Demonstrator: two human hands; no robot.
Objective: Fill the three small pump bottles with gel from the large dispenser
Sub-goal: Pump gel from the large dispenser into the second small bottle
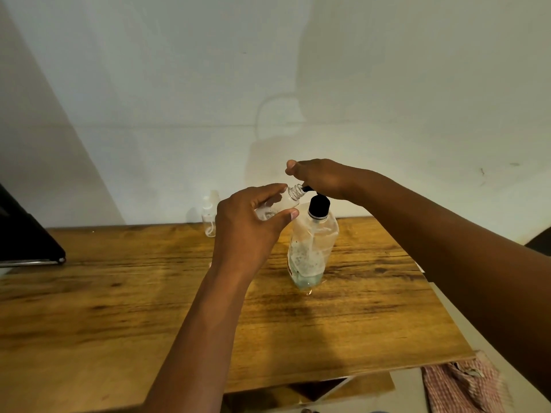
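Note:
My left hand [247, 222] holds a small clear bottle [283, 202] tilted, its open threaded neck right at the black spout of the large dispenser. The large dispenser [311, 245] is a clear bottle with a black pump collar, standing on the wooden table [119, 308], with a little bluish gel at its bottom. My right hand [320, 178] rests on top of the pump head and covers it. Two more small clear bottles [209, 216] stand at the table's far edge by the wall, partly hidden behind my left hand.
A dark flat object [26, 236] lies at the table's left edge. A white wall stands just behind the table. A checked red cloth [465, 386] hangs below the table's right front corner.

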